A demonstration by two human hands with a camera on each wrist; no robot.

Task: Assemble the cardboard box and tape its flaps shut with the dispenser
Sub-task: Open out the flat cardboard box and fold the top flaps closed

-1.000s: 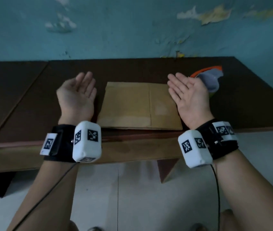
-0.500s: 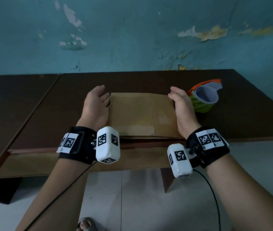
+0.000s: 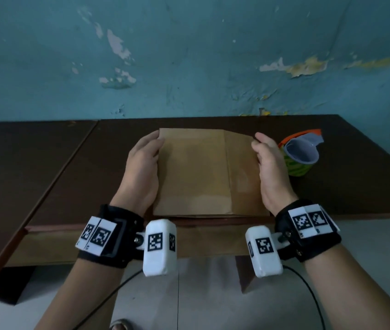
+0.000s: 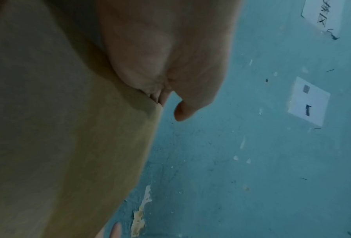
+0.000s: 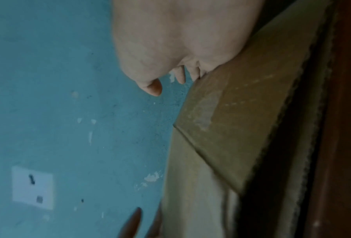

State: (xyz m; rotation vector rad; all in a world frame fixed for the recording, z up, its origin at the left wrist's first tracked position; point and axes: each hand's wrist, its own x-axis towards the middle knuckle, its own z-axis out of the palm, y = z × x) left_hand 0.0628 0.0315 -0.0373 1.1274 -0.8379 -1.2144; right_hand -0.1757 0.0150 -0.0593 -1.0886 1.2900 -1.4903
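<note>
As flattened cardboard box [image 3: 207,171] needs opening, left hand [image 3: 142,169] and right hand [image 3: 270,171] clasp opposite side edges — dispenser [image 3: 300,154] waits right.

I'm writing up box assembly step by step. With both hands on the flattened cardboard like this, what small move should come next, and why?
Probably push the two side edges toward each other to pop the cardboard box open. It is still folded flat, the left hand and right hand already hold opposite edges, and the tape dispenser lies untouched beside it.
</note>
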